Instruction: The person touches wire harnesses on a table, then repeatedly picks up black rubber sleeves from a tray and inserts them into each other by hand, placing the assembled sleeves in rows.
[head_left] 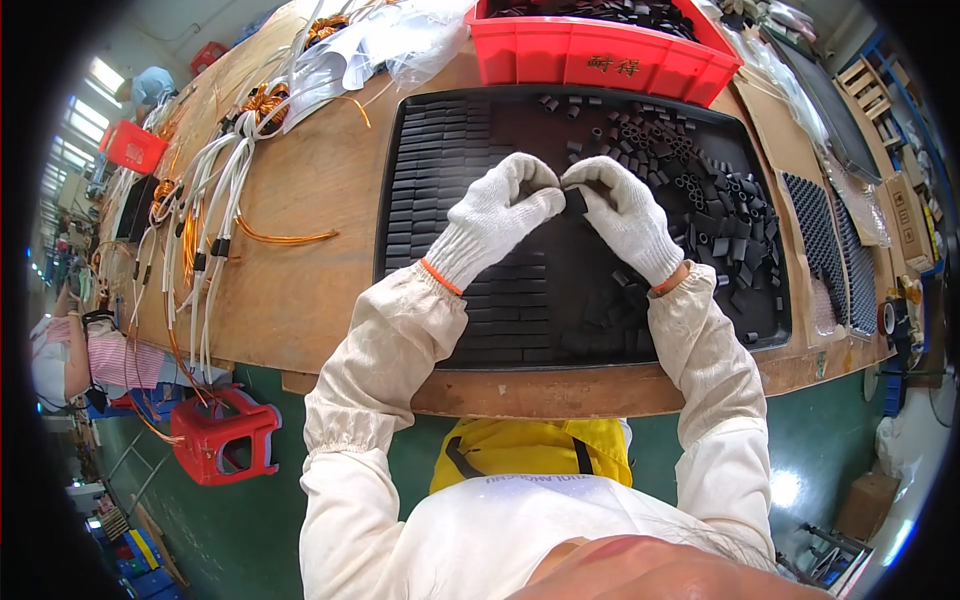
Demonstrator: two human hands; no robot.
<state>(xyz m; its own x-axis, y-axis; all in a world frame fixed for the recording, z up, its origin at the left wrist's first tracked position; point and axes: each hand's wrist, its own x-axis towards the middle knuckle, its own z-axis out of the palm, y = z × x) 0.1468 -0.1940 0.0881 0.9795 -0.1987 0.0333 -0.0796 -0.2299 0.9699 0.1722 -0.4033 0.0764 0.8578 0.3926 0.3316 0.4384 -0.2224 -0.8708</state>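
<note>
Above the middle of a black tray [585,352], both my hands are in white knit gloves with the fingertips nearly meeting. My left hand [500,210] is closed in a pinch, and whatever lies between thumb and forefinger is hidden. In a pinch too, my right hand [628,212] has a short black tube [576,202] at its fingertips. Rows of black tubes [430,160] lie packed side by side along the tray's left part, partly covered by my left hand and sleeve. Loose black tubes [715,190] are scattered over the right part, some standing on end with their round openings showing.
A red bin [600,68] with more black pieces stands behind the tray. White cables [230,160] and copper wire coils [265,103] cover the table's left. Black textured sheets [815,230] lie at right. A red stool [225,435] stands on the floor; another person sits far left.
</note>
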